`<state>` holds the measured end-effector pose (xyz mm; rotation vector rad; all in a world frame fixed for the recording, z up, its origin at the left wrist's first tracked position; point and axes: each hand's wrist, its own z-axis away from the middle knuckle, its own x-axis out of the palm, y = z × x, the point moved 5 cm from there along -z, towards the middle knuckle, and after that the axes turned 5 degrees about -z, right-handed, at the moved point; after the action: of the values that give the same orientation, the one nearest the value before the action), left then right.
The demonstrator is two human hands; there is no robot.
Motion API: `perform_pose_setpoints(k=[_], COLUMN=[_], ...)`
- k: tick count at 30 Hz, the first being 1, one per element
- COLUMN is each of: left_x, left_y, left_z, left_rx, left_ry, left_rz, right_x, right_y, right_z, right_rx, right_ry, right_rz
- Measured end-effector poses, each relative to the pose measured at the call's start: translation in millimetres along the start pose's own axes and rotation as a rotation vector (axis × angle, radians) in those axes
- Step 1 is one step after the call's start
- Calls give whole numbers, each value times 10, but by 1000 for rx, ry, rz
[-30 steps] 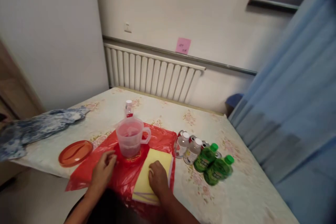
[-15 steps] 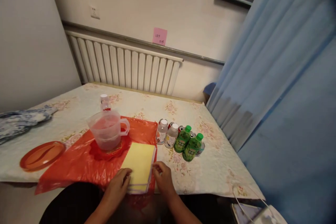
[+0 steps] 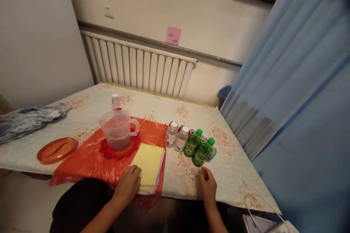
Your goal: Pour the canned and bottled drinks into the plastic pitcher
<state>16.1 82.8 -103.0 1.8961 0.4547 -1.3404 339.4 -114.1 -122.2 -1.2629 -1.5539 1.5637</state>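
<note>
A stack of yellow paper (image 3: 149, 162) with pale purple edges lies on a red plastic bag (image 3: 82, 164). My left hand (image 3: 128, 185) rests at its left edge, fingers closed on the paper's side. Out to the right, my right hand (image 3: 208, 186) is loosely curled over the bed, thumb and fingers slightly apart, with nothing visible in it. Just beyond its fingertips stand two green bottles (image 3: 202, 153) with green caps. Beside them are two clear bottles with white caps (image 3: 181, 140). Several cans are partly hidden behind these bottles.
A clear measuring jug (image 3: 117, 133) stands in a red dish (image 3: 108, 150) on the bag. An orange lid (image 3: 57, 151) lies left, and another white-capped bottle (image 3: 116, 101) stands behind the jug. A radiator (image 3: 142, 65) backs the bed; a blue curtain (image 3: 298, 116) hangs right.
My right hand has left the paper's right edge and moved right toward the green bottles. My left hand stays at the paper's left side, now reaching further over it. The view has shifted slightly.
</note>
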Motion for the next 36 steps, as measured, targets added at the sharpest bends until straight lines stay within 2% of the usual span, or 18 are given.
perform_pose_setpoints(k=[4, 10, 18, 26, 29, 31, 33, 36], left_x=[104, 146, 130, 129, 104, 47, -64, -358], left_y=[-54, -115, -96, -130, -125, -50, 117, 522], left_z=[-15, -6, 20, -6, -54, -109, -177, -283], left_rx=[-8, 19, 32, 32, 27, 38, 69, 151], left_ry=[-36, 13, 52, 27, 12, 13, 18, 32], left_rz=[-83, -81, -83, -38, 50, 150, 262, 397], right_x=[-76, 61, 246, 346, 346, 356, 391, 489], right_y=[4, -80, -118, -204, -271, -331, -406, -543], right_z=[-179, -372, -464, -526, -448, -330, -171, 95], right_rx=[-20, -141, -166, -190, -228, -261, -310, -395], right_ry=[127, 160, 282, 392, 365, 312, 221, 55], right_rz=[-7, 89, 214, 253, 259, 261, 252, 217])
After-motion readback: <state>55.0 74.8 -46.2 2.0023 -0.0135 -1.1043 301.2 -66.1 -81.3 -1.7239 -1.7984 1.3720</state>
